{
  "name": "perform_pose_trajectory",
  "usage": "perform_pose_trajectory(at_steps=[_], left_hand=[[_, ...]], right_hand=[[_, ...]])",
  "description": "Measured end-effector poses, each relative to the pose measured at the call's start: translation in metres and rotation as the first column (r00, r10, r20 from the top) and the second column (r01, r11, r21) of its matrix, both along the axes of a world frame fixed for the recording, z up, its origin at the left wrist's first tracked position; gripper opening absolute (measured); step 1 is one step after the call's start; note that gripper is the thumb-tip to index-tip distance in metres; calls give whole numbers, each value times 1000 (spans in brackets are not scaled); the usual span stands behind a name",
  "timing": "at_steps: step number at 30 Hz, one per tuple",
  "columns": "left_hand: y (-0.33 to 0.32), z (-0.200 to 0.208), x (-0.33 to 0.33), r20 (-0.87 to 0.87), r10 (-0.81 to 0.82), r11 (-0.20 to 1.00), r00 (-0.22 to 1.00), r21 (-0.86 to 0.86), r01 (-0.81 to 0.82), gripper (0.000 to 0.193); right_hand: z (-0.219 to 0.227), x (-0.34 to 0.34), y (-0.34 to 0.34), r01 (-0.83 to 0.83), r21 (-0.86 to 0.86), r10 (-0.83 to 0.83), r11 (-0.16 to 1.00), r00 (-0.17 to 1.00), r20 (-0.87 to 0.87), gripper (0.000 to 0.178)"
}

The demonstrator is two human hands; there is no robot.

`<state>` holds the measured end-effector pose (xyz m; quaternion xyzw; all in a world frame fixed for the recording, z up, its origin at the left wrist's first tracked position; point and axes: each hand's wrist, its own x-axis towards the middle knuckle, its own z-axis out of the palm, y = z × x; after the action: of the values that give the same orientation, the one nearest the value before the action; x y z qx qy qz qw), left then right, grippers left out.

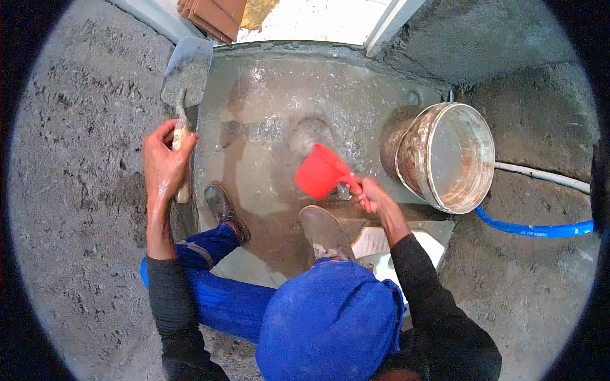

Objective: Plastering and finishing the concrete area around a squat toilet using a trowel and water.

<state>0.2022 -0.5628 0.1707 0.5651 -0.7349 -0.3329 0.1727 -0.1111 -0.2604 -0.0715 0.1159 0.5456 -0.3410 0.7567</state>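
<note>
My left hand (166,159) is closed round the wooden handle of a trowel (189,66), whose grey-smeared blade points away from me along the left wall. In my right hand (375,195) is the handle of a red plastic dipper (319,173), tilted over the wet floor (273,82). The inside of the dipper is hidden from this side. A round patch of disturbed water or slurry (311,133) shows on the floor just beyond it. To the right, a dirty whitish bucket (445,159) leans toward the right, with greyish liquid inside.
My boots (324,232) stand on the wet floor, beside a white ceramic fixture (381,244) partly under my right arm. A blue hose (540,228) and a pale pipe (540,176) run right of the bucket. Rough cement walls flank me. Brown tiles (213,19) stand by the doorway ahead.
</note>
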Motion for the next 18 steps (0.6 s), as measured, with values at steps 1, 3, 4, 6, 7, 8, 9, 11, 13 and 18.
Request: perform_pose_trajectory(at_steps=[1,3,4,6,7,8,9,11,13,18], left_hand=[[1,-1,1,18,5,1000,1000,-5,-5,28],[5,4,2,38,11,1000,999,17,-11,28],[7,8,3,59,14,999,998,38,-16,28],[9,11,7,72,8,1000,997,17,-9,28],[9,12,9,90,-1,1000,996,-5,1,28],[9,13,10,84,1,1000,996,-3,-1,28],[9,12,11,63,-1,1000,998,4,1,28],[9,13,14,50,3,1000,999,9,-3,28],[9,11,10,40,-15,1000,999,-1,15,27],[15,21,16,78,29,999,997,23,-31,25]], right_hand=[[-14,-11,4,68,20,-70,997,990,119,40],[-28,-27,3,129,46,-136,991,963,234,43],[-31,-33,2,77,51,-86,996,972,217,44],[-31,-41,1,51,55,-61,997,977,203,43],[-29,-44,-1,48,57,-58,997,978,199,43],[-25,-49,-2,80,48,-89,996,969,232,41],[-18,-53,-3,110,43,-118,993,957,264,40],[12,-49,-7,142,40,-147,989,956,254,36],[50,-58,-4,202,-47,-196,978,975,109,36],[194,-64,17,156,-298,-314,942,728,-609,40]])
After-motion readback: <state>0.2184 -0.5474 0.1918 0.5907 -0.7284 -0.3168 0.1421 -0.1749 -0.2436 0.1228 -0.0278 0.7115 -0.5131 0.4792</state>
